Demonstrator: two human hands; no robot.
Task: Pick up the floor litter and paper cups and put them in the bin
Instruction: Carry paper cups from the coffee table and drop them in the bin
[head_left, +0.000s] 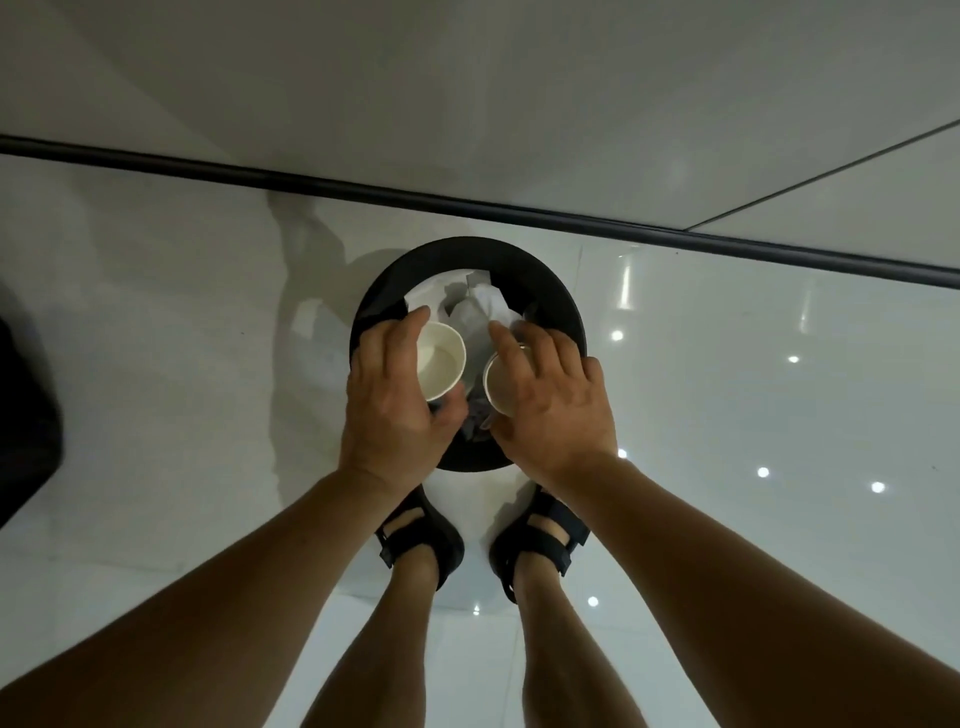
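A round black bin (550, 291) stands on the glossy white floor just in front of my feet. Crumpled white paper (475, 312) lies inside it. My left hand (395, 395) grips a white paper cup (441, 358) above the bin's left half, its mouth facing up toward me. My right hand (545, 395) grips a second white paper cup (501, 382) above the bin's right half, fingers curled over its rim. The two cups sit side by side, a small gap between them.
A dark baseboard strip (467, 208) runs across the wall foot just behind the bin. A dark object (26, 415) sits at the left edge. My sandalled feet (421, 540) stand close to the bin's near side. Open tiled floor stretches left and right.
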